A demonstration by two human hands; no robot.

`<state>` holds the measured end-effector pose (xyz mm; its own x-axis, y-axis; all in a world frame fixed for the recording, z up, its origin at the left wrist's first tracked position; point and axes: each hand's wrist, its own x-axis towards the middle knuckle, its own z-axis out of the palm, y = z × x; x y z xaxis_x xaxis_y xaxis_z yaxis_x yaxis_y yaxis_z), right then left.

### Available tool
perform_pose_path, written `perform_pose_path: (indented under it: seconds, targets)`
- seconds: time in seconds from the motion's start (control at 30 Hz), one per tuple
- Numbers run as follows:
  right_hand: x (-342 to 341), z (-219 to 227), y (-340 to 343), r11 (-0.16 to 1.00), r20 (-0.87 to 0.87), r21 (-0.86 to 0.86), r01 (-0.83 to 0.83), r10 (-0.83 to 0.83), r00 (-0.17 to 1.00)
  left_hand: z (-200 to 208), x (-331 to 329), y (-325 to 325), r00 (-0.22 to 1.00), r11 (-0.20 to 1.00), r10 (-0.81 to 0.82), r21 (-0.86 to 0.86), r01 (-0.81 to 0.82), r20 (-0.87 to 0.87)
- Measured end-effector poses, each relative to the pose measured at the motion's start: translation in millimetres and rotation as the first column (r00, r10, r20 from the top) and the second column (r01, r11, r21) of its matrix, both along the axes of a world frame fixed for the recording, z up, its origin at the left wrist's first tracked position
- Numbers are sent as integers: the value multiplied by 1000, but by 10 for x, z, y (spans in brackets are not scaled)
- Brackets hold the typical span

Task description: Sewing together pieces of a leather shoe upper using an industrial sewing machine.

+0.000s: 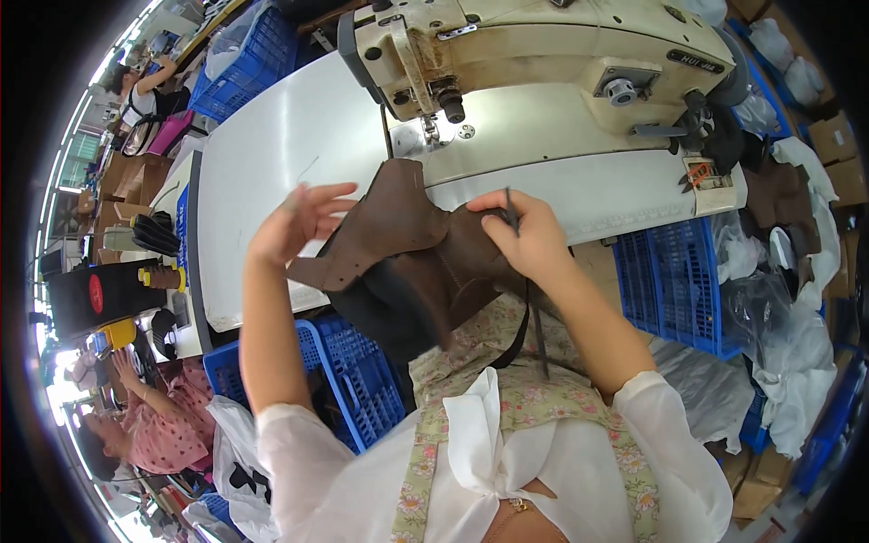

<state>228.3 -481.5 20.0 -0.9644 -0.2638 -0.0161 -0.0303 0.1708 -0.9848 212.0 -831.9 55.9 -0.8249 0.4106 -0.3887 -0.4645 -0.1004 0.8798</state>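
Observation:
A brown leather boot upper point(389, 213) with a black lining point(389, 308) hangs over my lap at the front of the sewing machine table. My right hand point(529, 231) pinches its right end between thumb and fingers. A narrow dark strip or tool point(512, 210) also stands between those fingers; I cannot tell which. My left hand point(308, 217) is at the upper's left side, fingers stretched out and apart, holding nothing. Behind the upper is the cream sewing machine point(534, 54), its needle area point(434, 131) just beyond the upper's top edge.
The white table point(262, 136) spreads out on the left. Blue crates stand below the table at left point(362, 380) and right point(670, 281). Orange-handled snips point(697, 176) lie at the table's right end. Plastic bags point(778, 335) lie at the right. Two other people sit at the far left.

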Motion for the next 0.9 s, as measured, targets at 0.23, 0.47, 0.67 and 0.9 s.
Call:
perform_pose_path:
  seconds: [0.23,0.47,0.67,0.9]
  targets:
    - [45,160,-2,996,53,-59,-71,74,996,348,-690,754,821,359,-511,-805,472,253]
    - [-112,-27,156,997,-126,-14,-79,77,989,144,-830,858,828,574,-546,-664,479,126]
    - [-127,24,275,997,148,-32,-73,77,986,65,-953,950,814,658,-576,-554,511,67]
    - [-166,34,263,997,108,-27,-70,73,991,30,-1019,985,775,488,-622,-717,498,116]
